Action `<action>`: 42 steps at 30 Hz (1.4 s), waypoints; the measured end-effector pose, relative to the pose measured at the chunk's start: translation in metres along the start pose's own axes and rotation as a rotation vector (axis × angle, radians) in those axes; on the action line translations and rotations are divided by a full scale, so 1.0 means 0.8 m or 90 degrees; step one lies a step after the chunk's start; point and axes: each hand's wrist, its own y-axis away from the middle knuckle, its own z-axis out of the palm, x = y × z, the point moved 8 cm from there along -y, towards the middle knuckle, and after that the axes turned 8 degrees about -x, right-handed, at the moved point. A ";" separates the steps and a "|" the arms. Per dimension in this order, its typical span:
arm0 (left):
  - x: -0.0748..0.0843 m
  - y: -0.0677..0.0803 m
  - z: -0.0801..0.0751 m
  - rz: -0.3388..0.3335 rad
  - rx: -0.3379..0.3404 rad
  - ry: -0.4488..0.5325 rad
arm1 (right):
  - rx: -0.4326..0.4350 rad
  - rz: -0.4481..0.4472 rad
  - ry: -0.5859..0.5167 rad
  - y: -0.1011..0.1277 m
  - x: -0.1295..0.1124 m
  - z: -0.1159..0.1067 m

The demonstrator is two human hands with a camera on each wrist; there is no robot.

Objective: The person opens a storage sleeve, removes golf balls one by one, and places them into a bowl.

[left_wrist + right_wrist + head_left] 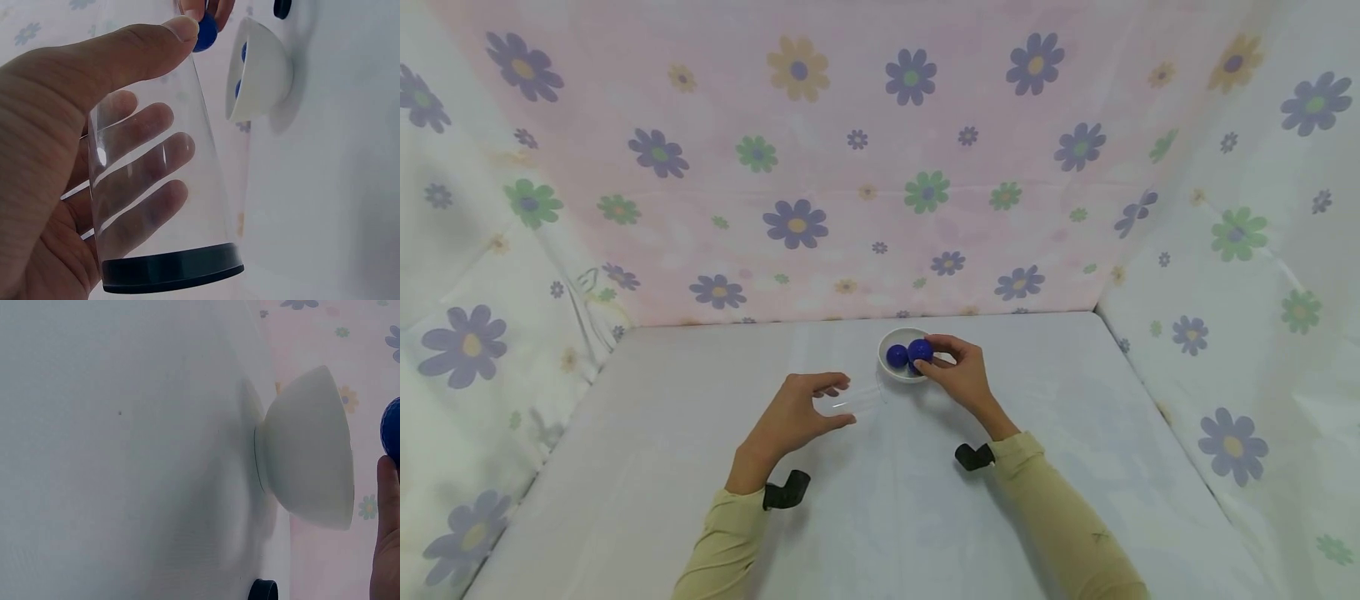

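Clear cup (156, 181), dark base, gripped on its side just left of the white bowl (889, 369). One blue ball (921, 351) pinched over the bowl, second blue ball (897, 356) inside.

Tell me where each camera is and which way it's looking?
Head: sits on the person's head, looking forward and down at the table; shows both sleeves, the left hand holding the clear cup and the right hand pinching a blue ball over the white bowl.
Left wrist: sits on the left wrist, looking along the palm; shows the thumb and fingers round the cup.
Right wrist: sits on the right wrist, looking low across the table; shows one finger edge.
Shared: all three see the bowl and a blue ball.
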 end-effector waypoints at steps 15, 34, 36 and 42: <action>-0.003 0.000 0.001 -0.009 -0.005 0.003 | 0.012 -0.011 0.038 -0.026 0.008 -0.004; -0.010 -0.001 0.003 -0.004 -0.004 0.021 | -0.014 -0.055 0.071 -0.022 -0.035 0.007; -0.011 -0.001 0.004 -0.008 -0.006 0.025 | -0.017 -0.058 0.068 -0.023 -0.033 0.008; -0.014 -0.001 0.005 -0.010 -0.008 0.031 | -0.020 -0.053 0.070 -0.023 -0.031 0.008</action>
